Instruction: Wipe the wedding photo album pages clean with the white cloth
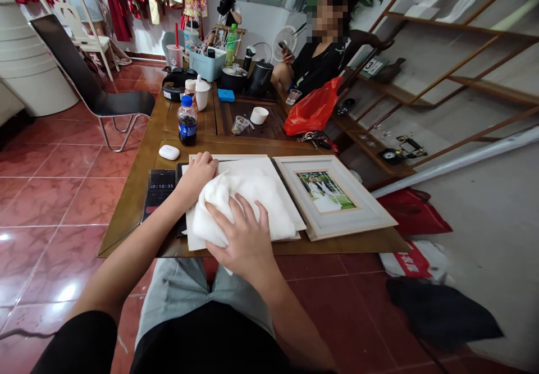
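Cola (187,131) fills the plastic bottle (187,118) near the left hand (196,177).

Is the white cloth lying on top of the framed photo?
No, the white cloth, under the left hand and right hand, lies on a white panel beside the framed photo.

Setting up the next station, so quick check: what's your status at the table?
Left hand and right hand on white cloth. White board beneath. Framed photo to the right; phone showing a timer beside left hand.
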`<state>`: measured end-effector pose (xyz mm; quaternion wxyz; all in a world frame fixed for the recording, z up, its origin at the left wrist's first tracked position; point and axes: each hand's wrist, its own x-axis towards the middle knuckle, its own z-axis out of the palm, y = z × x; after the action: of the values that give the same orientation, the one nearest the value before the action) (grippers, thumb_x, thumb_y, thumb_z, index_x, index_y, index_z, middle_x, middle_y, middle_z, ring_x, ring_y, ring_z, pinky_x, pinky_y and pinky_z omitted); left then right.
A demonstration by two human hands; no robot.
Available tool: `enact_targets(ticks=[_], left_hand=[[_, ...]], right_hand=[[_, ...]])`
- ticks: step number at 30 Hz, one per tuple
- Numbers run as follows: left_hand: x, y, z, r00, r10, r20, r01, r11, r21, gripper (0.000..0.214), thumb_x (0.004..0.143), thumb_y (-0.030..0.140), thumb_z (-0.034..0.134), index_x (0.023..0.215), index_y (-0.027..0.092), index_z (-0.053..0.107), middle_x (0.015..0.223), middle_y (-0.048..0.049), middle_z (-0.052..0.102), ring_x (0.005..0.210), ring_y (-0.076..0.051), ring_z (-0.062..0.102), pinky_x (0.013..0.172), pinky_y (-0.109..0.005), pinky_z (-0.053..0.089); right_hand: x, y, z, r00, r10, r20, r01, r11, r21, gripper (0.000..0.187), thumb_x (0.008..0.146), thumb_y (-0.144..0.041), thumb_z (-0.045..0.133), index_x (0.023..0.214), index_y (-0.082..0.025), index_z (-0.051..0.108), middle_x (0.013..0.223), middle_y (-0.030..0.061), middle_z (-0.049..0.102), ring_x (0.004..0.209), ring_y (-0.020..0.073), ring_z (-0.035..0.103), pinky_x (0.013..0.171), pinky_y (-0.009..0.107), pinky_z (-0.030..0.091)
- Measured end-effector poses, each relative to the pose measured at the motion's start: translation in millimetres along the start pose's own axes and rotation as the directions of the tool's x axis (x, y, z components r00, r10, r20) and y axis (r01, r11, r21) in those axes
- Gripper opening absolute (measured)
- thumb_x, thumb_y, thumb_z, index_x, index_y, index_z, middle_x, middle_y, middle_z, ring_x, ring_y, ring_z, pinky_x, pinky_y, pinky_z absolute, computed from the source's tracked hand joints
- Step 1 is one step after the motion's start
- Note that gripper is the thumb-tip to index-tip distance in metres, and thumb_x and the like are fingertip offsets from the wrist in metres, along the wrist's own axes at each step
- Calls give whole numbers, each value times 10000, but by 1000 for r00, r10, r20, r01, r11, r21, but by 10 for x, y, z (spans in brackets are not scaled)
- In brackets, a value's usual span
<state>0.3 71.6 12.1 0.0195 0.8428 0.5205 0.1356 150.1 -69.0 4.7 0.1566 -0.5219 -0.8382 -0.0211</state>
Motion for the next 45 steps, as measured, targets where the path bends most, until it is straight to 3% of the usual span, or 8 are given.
enact_targets(ticks=[11,21,33,45], left_hand=[[24,-28,88,1000,7,-25,-6,999,45,262,1031,187,432,1098,131,679,1149,-157,589,1126,-303,524,1009,-449,446],[81,-52,120,999,-40,37,38,998,48,285,1025,176,455,1208,120,666,1242,-186,567,1193,-327,501,990,-469,457],[5,-25,54,1000,13,-8,-12,998,64,294,1039,193,411,1117,112,683,1151,-170,598,1118,-315,528,968,-441,463],[-4,-34,93,997,21,-69,-18,999,40,304,1013,180,394,1055,116,689,1101,-165,608,1080,-314,546,970,-462,462]], right_hand=[[-198,46,-76,983,-180,-19,181,972,152,670,837,-623,657,1436,-326,608,1393,140,609,1370,372,478,1170,613,207],[-26,-96,72,994,-40,-104,50,994,98,670,844,-585,681,1457,-334,585,1445,145,585,1368,389,463,1156,619,205],[-227,-23,33,970,-187,-152,209,967,143,656,786,-650,711,1355,-327,662,1303,98,680,1303,349,531,1167,569,220],[-340,337,-26,956,-157,-249,180,981,71,564,897,-647,563,1316,-294,696,1217,112,693,1274,340,581,1104,514,303]])
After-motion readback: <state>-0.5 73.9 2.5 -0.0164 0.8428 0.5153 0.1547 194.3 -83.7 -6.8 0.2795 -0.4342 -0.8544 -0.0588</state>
